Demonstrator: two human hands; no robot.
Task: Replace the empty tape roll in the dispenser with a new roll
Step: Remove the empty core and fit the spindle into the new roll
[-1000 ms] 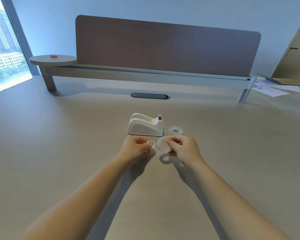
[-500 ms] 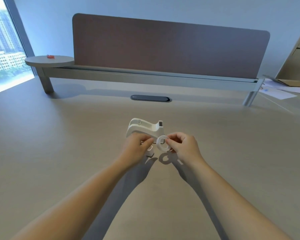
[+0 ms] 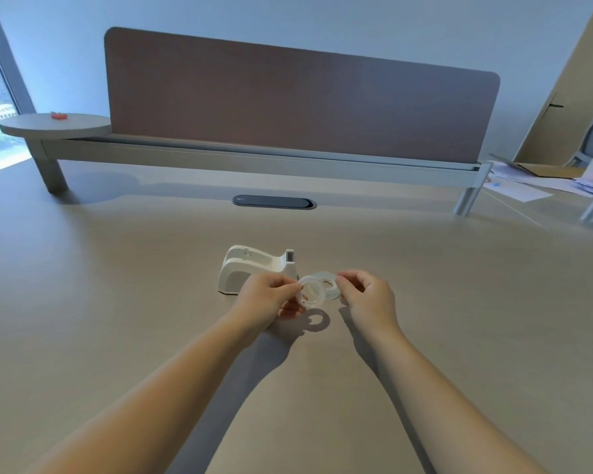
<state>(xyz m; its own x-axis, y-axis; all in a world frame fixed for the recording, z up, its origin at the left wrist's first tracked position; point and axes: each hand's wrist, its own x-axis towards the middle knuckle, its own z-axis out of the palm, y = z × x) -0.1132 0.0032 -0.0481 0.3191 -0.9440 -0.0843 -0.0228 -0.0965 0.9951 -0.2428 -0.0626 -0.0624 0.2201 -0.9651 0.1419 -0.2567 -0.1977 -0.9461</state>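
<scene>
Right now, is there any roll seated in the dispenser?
No, it is empty: the dispenser shows an open cradle. The left hand holds a ring above the desk; a tape roll lies beside it.

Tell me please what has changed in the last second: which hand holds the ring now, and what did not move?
The small white ring passed from the right hand to the left hand, which now pinches it above the desk. The right hand let go and now hangs with fingers loosely curled beside the clear tape roll. The white dispenser stayed on the desk, its cradle empty.
</scene>
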